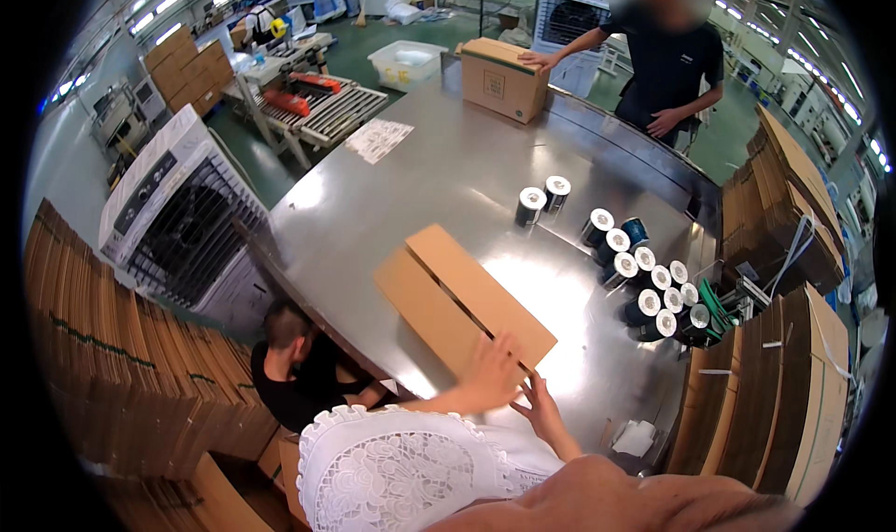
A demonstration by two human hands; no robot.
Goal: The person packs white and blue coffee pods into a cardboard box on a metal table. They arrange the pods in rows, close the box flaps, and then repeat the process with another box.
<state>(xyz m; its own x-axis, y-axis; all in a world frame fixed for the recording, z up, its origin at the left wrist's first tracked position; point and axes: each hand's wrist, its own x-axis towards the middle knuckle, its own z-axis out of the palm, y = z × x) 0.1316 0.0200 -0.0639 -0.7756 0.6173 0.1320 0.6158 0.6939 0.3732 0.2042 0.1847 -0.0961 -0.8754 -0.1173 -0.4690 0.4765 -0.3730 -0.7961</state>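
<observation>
On the shiny steel table (392, 196), a flat brown cardboard box (462, 299) lies; left hand (493, 371) presses its near edge, open, right hand (539, 403) open beside. Best grip both sides evenly, keeping flaps square.

Left hand (492, 371) covers near corner of flat cardboard box (462, 299); palm side hidden. Right hand (537, 403) fingers partly behind left hand, contact with box unclear. Standing person's face blurred. Crouching person's (299, 364) lower body hidden under worktop (448, 177) edge. Roll (644, 280) labels too small.
</observation>
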